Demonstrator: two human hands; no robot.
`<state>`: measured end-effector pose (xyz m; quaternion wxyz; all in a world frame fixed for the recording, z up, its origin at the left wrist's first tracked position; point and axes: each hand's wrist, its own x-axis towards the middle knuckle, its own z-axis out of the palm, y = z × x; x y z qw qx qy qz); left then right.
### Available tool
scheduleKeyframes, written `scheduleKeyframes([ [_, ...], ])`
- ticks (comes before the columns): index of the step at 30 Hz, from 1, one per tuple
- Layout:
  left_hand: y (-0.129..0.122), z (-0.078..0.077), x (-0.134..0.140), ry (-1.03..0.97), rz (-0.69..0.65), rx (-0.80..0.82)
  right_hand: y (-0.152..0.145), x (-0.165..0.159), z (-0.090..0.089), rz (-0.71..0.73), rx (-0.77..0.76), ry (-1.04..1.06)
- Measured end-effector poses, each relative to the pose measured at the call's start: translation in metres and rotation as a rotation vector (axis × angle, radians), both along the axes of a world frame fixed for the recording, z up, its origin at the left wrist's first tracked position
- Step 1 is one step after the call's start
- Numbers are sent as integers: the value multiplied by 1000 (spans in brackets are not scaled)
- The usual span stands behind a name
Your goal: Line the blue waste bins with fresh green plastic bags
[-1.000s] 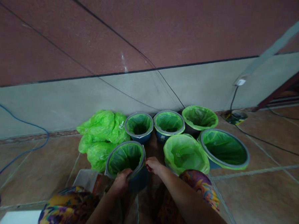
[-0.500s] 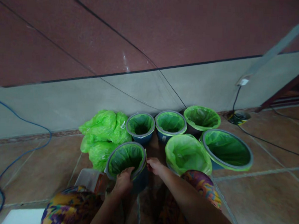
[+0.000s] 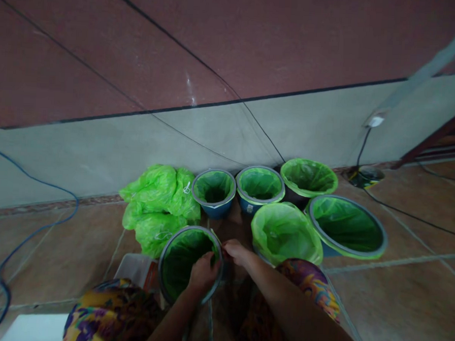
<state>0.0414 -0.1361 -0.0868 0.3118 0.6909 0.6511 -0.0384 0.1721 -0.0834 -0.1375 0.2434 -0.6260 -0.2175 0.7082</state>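
Between my knees stands a small bin with a grey rim point(image 3: 166, 248), lined with a green plastic bag point(image 3: 181, 254). My left hand point(image 3: 204, 272) reaches over the bin's mouth, its fingers closed at the inner right side of the rim. On the outer right side, my right hand point(image 3: 235, 252) pinches the edge of the liner close to the rim. Both hands are nearly together, with the rim between them. Shadow and the fingers hide just how much of the bag each hand has.
More lined bins, including one grey-rimmed bin point(image 3: 213, 210) and a broad green-lined one point(image 3: 285, 237), stand along the wall. Tied green bags point(image 3: 155, 202) lie to the left. A clear plastic box point(image 3: 134, 268), blue hose point(image 3: 37, 226) and black cable point(image 3: 412, 213) are on the tiles.
The bin has tipped towards me, its mouth now lower and facing me more. My left hand has moved right and up to the rim's right side; the right hand has stayed near its place.
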Motion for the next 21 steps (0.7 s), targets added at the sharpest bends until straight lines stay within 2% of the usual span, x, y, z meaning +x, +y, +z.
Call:
scheduleKeyframes([
  [6, 2, -2, 10, 34, 41, -34, -4, -8, 12, 52, 14, 75],
  [11, -1, -4, 7, 22, 98, -43, -3, -8, 17, 4, 33, 148],
  [16, -8, -6, -5, 74, 17, -1, 4, -5, 18, -92, 37, 177],
  [21, -4, -10, -33, -25, 24, 84, 7, -1, 29, -119, 85, 247],
])
